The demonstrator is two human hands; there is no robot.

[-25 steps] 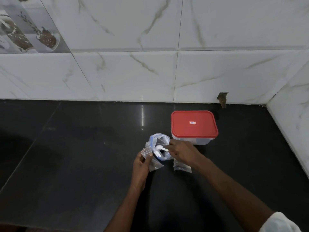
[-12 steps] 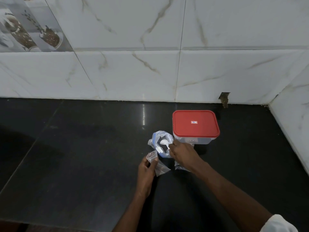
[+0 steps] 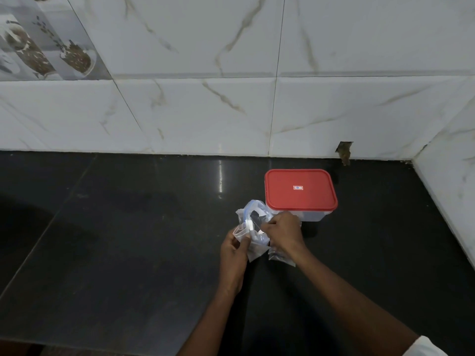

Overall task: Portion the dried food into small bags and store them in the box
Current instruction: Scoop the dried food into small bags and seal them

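A clear plastic box with a red lid (image 3: 300, 189) stands shut on the black counter (image 3: 128, 240). Just left of it a larger clear zip bag with a blue rim (image 3: 253, 211) stands open. My left hand (image 3: 235, 249) pinches a small clear bag (image 3: 253, 250) held open by its mouth. My right hand (image 3: 281, 231) grips a small white spoon (image 3: 248, 224) whose bowl sits over the small bag's mouth. Under my right wrist lie a few flat small bags (image 3: 281, 258). The dried food itself is hard to make out.
A white marble-tiled wall (image 3: 231, 111) runs along the counter's back, and another tiled wall (image 3: 452, 163) closes the right side. A small hole in the tiles (image 3: 344, 150) sits behind the box. The counter's front edge runs along the lower left.
My right hand has brought the white spoon out of the large zip bag and down to the left, toward the mouth of the small bag in my left hand.
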